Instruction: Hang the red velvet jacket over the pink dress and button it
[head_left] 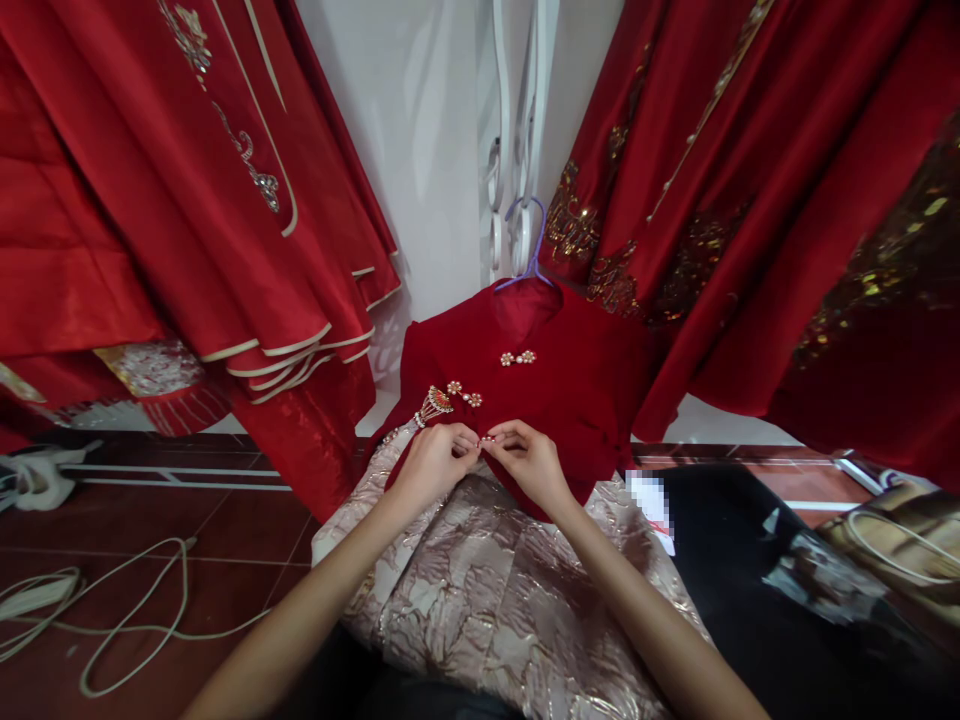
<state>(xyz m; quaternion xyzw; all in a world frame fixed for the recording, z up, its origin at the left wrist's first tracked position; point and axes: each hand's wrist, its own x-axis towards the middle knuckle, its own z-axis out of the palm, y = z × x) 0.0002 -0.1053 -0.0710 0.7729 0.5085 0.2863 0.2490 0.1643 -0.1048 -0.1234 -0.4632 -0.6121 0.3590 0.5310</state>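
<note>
A dark red jacket [577, 400] hangs on a purple hanger [534, 262], above a shiny pinkish-gold brocade skirt [480, 600]. Pearl frog fasteners run down its front, one near the collar [519, 358] and another beside the chest [465, 394]. From the latter hangs a fan-shaped beaded ornament [433, 403]. At the jacket's lower front, my left hand [439, 460] and my right hand [527, 460] meet fingertip to fingertip. Both are closed in a pinch on a small beaded frog fastener [487, 440], mostly covered by the fingers.
Red gowns with trim [247, 230] hang at left, and sequinned red gowns [810, 220] at right. A white cable [180, 590] lies looped on the tiled floor [247, 520]. On the black surface [720, 530] at right are a white tag [651, 505] and a clear plastic bag [825, 580].
</note>
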